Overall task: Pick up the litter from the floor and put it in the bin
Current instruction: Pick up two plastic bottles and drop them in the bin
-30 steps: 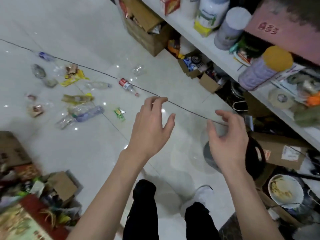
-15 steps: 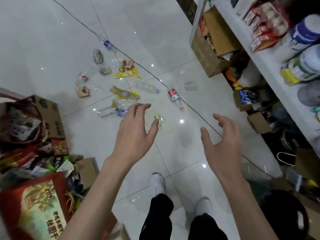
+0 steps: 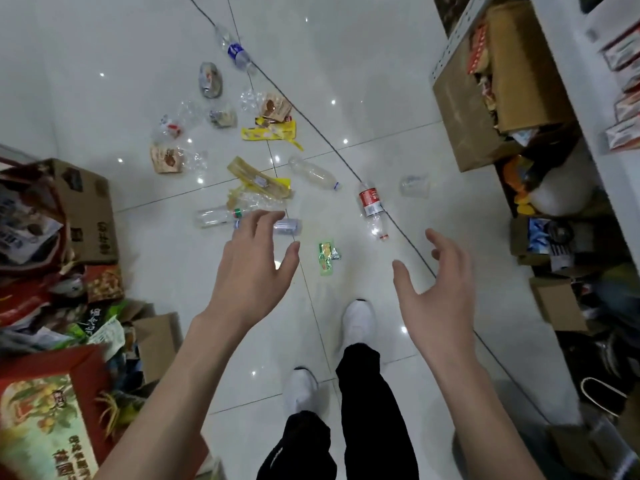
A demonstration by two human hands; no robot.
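Cardboard boxes [image 3: 86,209] and a red gift box [image 3: 45,410] crowd the left edge of the glossy white tile floor [image 3: 363,64]. Just right of them the litter lies scattered and untouched: a clear bottle [image 3: 214,216] on its side, yellow wrappers [image 3: 259,183] above it, more packets and bottles further off. The left hand [image 3: 252,268] hovers over the near end of that clear bottle, fingers spread and relaxed, holding nothing. Between the two hands a small green wrapper [image 3: 326,256] lies flat on the tile, and beyond it a red-labelled bottle [image 3: 370,206] rests on a dark floor seam. The right hand [image 3: 440,296] is likewise empty, its fingers loosely curved. A shelf unit [image 3: 446,46] with an open carton [image 3: 485,109] fills the right side. No bin shows plainly; the dark shapes at lower right are too murky to name.

This looks like the approach to a pick, with all the litter on the floor. The next move calls for bending low. The green wrapper is nearest, and being flat it would want a fingertip pinch, while the light bottles may roll if nudged
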